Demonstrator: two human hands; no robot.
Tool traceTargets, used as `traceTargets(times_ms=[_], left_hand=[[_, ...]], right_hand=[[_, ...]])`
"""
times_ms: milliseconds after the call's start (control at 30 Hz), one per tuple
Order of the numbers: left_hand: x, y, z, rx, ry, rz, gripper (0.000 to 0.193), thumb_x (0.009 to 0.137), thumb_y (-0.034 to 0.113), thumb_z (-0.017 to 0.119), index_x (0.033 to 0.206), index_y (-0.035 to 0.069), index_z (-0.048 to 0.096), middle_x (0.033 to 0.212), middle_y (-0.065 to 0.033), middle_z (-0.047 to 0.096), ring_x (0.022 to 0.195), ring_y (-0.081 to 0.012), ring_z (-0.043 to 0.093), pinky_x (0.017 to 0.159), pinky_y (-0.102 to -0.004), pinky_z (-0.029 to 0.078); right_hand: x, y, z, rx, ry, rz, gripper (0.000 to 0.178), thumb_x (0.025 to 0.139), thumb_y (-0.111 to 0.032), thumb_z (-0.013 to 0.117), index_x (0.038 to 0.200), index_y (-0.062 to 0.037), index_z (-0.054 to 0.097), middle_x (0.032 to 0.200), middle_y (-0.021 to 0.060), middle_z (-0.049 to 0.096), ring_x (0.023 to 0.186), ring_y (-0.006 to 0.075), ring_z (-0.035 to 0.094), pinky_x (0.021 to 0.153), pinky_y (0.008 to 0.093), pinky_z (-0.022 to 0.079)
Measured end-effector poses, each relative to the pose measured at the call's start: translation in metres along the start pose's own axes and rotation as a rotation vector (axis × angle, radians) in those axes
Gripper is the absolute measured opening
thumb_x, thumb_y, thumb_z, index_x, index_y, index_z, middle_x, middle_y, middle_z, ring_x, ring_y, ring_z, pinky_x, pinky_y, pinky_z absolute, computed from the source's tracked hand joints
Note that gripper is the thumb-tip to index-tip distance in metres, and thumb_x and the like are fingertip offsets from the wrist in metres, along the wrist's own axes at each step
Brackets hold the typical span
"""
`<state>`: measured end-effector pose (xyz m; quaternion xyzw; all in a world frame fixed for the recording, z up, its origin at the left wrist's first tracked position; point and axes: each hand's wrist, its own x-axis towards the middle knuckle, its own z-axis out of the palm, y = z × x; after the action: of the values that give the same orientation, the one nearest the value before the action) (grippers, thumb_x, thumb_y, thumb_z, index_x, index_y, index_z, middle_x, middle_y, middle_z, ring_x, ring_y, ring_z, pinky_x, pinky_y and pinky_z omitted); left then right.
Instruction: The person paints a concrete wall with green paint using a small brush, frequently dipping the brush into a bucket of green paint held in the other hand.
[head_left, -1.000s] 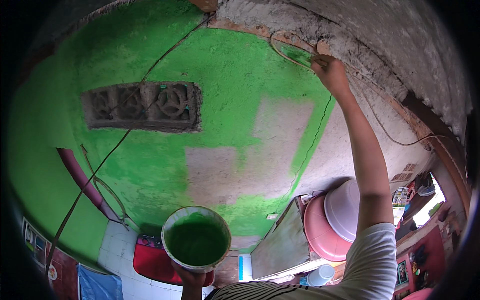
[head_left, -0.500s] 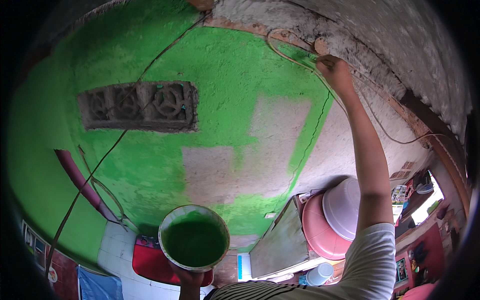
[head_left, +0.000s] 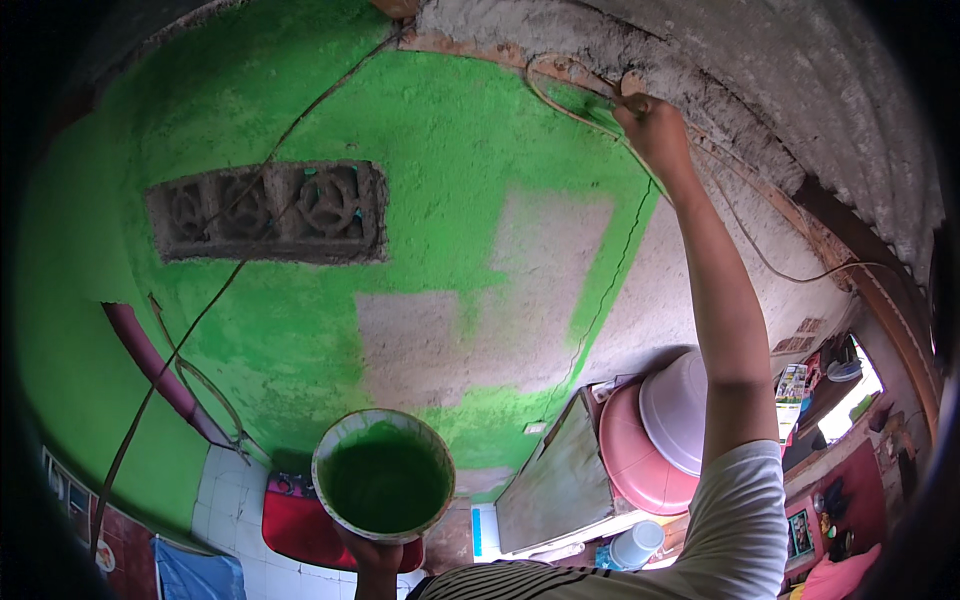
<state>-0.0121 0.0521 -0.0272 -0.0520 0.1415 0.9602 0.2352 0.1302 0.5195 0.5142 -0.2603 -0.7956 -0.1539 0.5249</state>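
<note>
My left hand (head_left: 375,553) grips a round paint bucket (head_left: 440,472) from below, near the lower middle. Dark green paint (head_left: 385,485) fills much of it, and smears coat its pale inner wall. At the upper right my right hand (head_left: 652,130) is raised to the top of the wall (head_left: 430,215), fingers closed around what looks like a paintbrush (head_left: 631,84), mostly hidden, with a rounded tan end showing above the fist. Beside this hand a pale cable (head_left: 568,108) loops along the wall's upper edge. Bright green covers much of the wall, with bare whitish patches and a long crack.
A vent block (head_left: 270,212) is set into the wall at left, crossed by a dark cable (head_left: 222,290). Below it leans a purple pipe (head_left: 160,365). Pink and white basins (head_left: 640,440) rest on a cabinet (head_left: 550,480) at right. A red seat (head_left: 290,530) stands under the bucket.
My right hand has shifted slightly up and left along the top of the wall. The whole view has moved a little, and my left hand still holds the bucket.
</note>
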Motion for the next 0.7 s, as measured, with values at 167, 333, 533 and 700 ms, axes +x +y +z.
traceTargets(times_ms=[167,333,533,700], left_hand=[[-0.003,-0.003,0.006,0.066,-0.015,0.007,0.089,0.089,0.033,0.078,0.148,-0.009,0.028,0.142,-0.0291,0.046,0.123,-0.0414,0.055,0.106,-0.0523,0.044],[-0.004,-0.009,0.001,0.025,-0.011,-0.046,0.093,0.085,0.029,0.082,0.149,-0.008,0.025,0.142,-0.0281,0.046,0.125,-0.0402,0.055,0.108,-0.0518,0.042],[-0.002,-0.010,0.006,-0.006,-0.033,-0.081,0.096,0.084,0.026,0.083,0.151,-0.008,0.021,0.145,-0.0286,0.043,0.127,-0.0421,0.052,0.108,-0.0522,0.041],[-0.002,-0.001,0.002,0.071,-0.037,-0.010,0.097,0.084,0.025,0.083,0.151,-0.007,0.021,0.145,-0.0286,0.042,0.125,-0.0408,0.054,0.107,-0.0523,0.043]], right_hand=[[-0.007,0.027,0.008,0.271,0.096,-0.090,0.025,0.091,-0.021,0.072,0.106,-0.0012,0.075,0.084,0.0112,0.076,0.063,0.0148,0.066,0.063,0.0313,0.054],[-0.047,0.089,-0.015,0.151,0.007,0.190,0.028,0.086,-0.023,0.073,0.101,-0.0004,0.076,0.092,0.0199,0.075,0.085,0.0314,0.075,0.079,0.0378,0.057],[-0.044,0.095,-0.030,-0.096,0.062,0.078,0.027,0.084,-0.024,0.075,0.098,-0.0013,0.077,0.091,0.0222,0.074,0.084,0.0353,0.074,0.077,0.0417,0.058],[-0.029,0.028,0.017,-0.132,0.132,0.019,0.023,0.085,-0.023,0.074,0.097,-0.0037,0.077,0.087,0.0213,0.073,0.081,0.0373,0.072,0.074,0.0423,0.058]])
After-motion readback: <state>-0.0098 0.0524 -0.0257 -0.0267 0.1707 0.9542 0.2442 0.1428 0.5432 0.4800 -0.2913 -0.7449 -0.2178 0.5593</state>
